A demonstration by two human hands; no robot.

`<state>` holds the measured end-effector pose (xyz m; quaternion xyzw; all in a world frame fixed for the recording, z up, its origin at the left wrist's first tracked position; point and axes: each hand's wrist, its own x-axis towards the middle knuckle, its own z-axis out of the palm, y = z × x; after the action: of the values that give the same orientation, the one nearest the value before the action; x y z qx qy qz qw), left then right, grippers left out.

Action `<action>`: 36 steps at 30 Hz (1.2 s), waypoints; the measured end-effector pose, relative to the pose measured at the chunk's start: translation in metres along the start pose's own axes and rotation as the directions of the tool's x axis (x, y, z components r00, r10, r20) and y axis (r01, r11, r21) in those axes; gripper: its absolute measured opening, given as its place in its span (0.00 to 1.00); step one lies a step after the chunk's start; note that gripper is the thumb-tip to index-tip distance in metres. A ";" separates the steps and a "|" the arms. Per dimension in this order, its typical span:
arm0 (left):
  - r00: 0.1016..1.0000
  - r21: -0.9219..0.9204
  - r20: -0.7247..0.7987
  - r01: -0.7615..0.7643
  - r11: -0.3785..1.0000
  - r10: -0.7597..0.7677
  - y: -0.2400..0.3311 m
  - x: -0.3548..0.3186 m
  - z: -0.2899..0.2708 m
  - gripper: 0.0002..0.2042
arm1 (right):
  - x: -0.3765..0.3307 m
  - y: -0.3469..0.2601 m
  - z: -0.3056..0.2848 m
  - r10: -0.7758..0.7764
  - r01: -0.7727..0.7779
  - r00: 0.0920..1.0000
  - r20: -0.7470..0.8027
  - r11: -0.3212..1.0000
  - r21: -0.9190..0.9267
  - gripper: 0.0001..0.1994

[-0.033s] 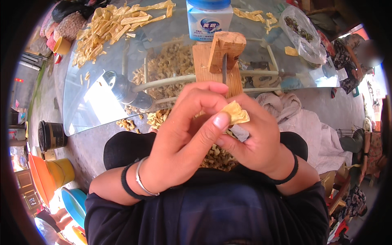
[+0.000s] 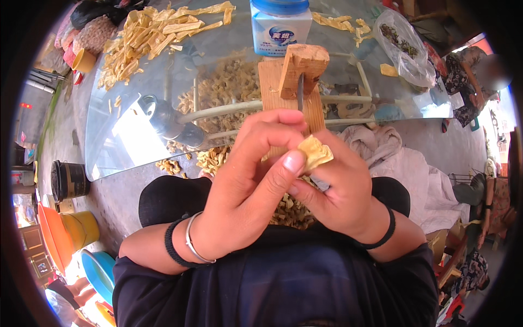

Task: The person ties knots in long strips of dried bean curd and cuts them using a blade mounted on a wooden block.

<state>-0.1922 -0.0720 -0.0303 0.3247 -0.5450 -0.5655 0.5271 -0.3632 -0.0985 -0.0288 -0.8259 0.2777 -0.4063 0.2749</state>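
A folded piece of yellow dried strip (image 2: pixel 317 153) is pinched between the thumb and fingers of my left hand (image 2: pixel 264 166). My right hand (image 2: pixel 343 182) is closed against the same strip, its thumb below the left thumb; its other fingertips are hidden. Just beyond my hands, a wooden board with an upright block (image 2: pixel 303 71) stands at the glass table's near edge, a narrow metal blade (image 2: pixel 300 92) set beside the block. Under my hands, short dried pieces (image 2: pixel 294 210) lie heaped between my knees.
Long yellow strips (image 2: pixel 152 32) lie on the glass table (image 2: pixel 218 46) at far left. A white tub with blue lid (image 2: pixel 280 30) stands behind the block; a plastic bag (image 2: pixel 406 49) lies right. Buckets (image 2: pixel 70 180) stand left, pale cloth (image 2: pixel 406 174) right. Another person (image 2: pixel 463 82) is far right.
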 end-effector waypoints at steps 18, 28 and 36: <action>0.861 0.398 0.509 -0.231 0.888 -0.004 0.000 0.013 -0.010 0.16 | -0.041 0.005 -0.010 -0.104 -0.455 0.626 0.773 0.756 0.470 0.19; 0.883 0.554 0.338 -0.466 0.690 0.325 0.009 0.005 -0.007 0.10 | -0.024 -0.005 -0.018 0.514 -0.589 0.801 0.308 0.582 0.561 0.13; 0.907 0.360 0.246 -0.414 0.836 0.343 -0.006 0.001 -0.020 0.13 | -0.026 0.000 -0.023 0.393 -0.409 0.898 0.198 0.579 0.706 0.07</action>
<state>-0.1751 -0.0795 -0.0396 0.2621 -0.7466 -0.3504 0.5011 -0.3956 -0.0863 -0.0302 -0.5652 0.2678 -0.4017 0.6689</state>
